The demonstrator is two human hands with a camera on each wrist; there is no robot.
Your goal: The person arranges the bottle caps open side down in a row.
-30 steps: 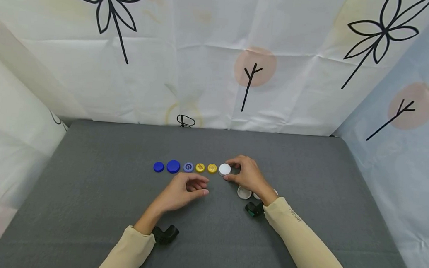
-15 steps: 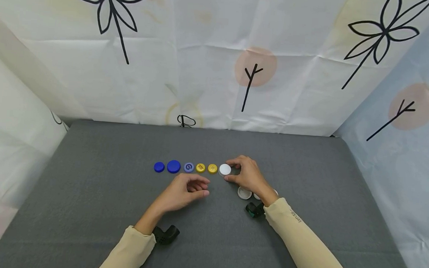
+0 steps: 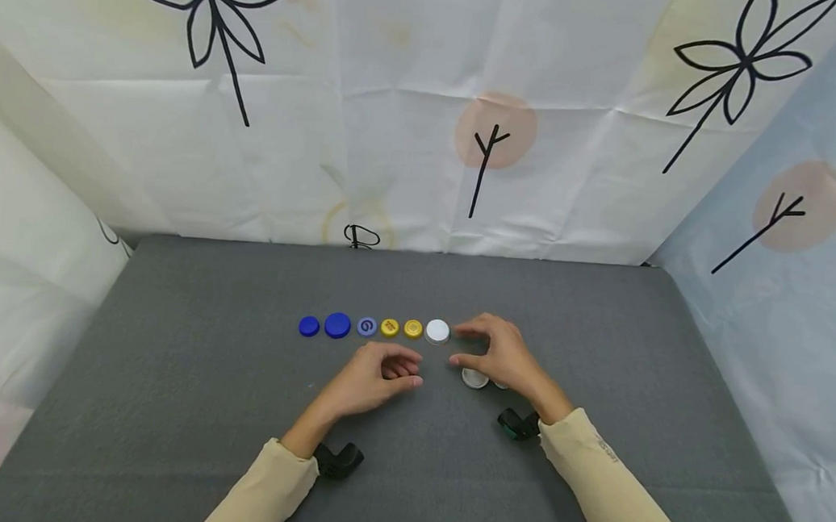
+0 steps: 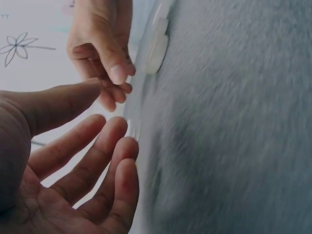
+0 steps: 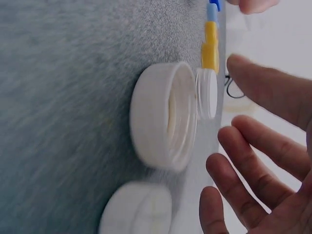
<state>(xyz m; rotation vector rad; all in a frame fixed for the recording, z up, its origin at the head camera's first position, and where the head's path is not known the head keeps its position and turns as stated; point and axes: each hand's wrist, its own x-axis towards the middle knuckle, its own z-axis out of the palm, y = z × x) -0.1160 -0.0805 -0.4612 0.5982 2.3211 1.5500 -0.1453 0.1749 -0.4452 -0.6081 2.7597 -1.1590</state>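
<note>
A row of bottle caps lies on the grey table: a small blue cap [image 3: 309,326], a larger blue cap [image 3: 337,325], a lavender cap [image 3: 366,327], two yellow caps [image 3: 390,328] and a white cap [image 3: 438,331] at the right end. My right hand [image 3: 504,358] hovers just right of that white cap, fingers spread and holding nothing. Below it lies another white cap [image 5: 153,114], hollow side up, with one more white cap [image 5: 136,209] beside it, partly hidden in the head view. My left hand [image 3: 375,381] hovers in front of the yellow caps, its fingers loosely bent around nothing.
Grey cloth covers the table [image 3: 197,407]. White patterned sheets hang behind it [image 3: 397,146] and along both sides. Each wrist carries a black camera mount, the left one [image 3: 338,460] low over the cloth.
My right hand has let go of the white cap at the row's end and drawn back right and toward me. My left hand has shifted slightly right.
</note>
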